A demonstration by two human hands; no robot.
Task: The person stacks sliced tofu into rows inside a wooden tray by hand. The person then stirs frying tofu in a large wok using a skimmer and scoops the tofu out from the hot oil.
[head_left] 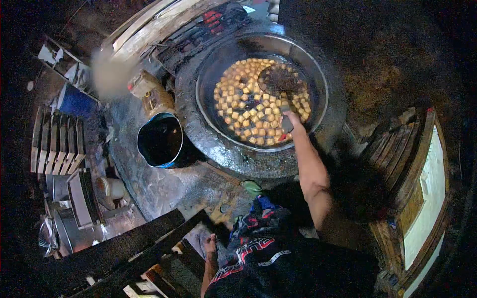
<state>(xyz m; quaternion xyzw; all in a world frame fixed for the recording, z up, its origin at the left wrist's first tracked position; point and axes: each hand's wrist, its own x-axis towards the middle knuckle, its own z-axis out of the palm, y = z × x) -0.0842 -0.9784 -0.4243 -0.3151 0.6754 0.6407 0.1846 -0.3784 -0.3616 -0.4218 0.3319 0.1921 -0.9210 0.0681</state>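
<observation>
My right hand [293,121] is closed round the handle of a wide, dark skimmer [278,80]. The skimmer's round head lies over the upper right part of a big round pan [200,92]. Many golden cubes [258,119] float in dark liquid in the pan, below and left of the skimmer. Low in the view, beside the dark shirt, my left hand [210,243] hangs away from the pan with its fingers curled. Whether it holds anything is too small to tell.
Left of the pan stand a dark bucket [160,140] and a yellowish jerrycan [151,94]. Wooden racks [57,141] and a blue container [77,101] are at far left. A white-surfaced wooden frame [430,193] stands at right. A green object [252,187] lies below the pan's rim.
</observation>
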